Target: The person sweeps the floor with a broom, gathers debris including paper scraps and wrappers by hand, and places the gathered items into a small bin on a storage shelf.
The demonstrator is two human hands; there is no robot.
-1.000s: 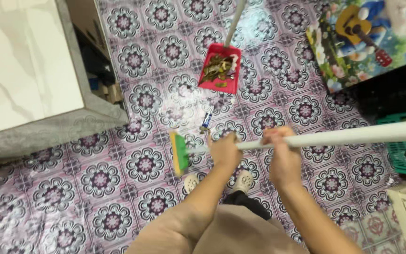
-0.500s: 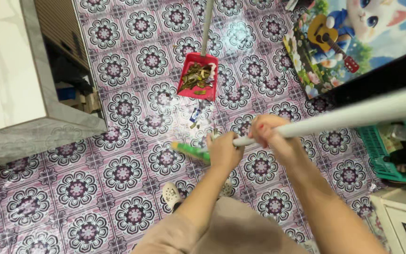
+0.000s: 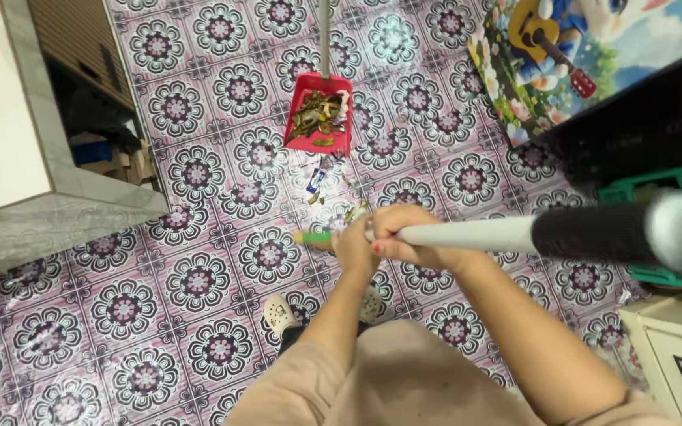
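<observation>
Both my hands grip a long white broom handle (image 3: pixel 483 234) with a black grip near its top. My left hand (image 3: pixel 354 248) holds it lower down, my right hand (image 3: pixel 408 233) just above, the two touching. The green broom head (image 3: pixel 315 237) sits on the patterned floor tiles just left of my left hand. Ahead stands a red dustpan (image 3: pixel 319 117) with a pale upright handle, filled with dry leaves and scraps. Small bits of litter (image 3: pixel 319 181) lie on the floor between the dustpan and the broom head.
A white marble-topped counter (image 3: pixel 9 134) with open shelves below stands at the left. A colourful cartoon panel (image 3: pixel 562 55) and a dark unit are at the upper right, a green plastic basket (image 3: pixel 665 189) at the right, a white cabinet (image 3: pixel 672 347) bottom right. My slippered feet (image 3: pixel 280 313) are below the broom.
The broom head has swept forward and left toward the litter and dustpan. My hands have come closer together on the handle, whose top now swings nearer the camera.
</observation>
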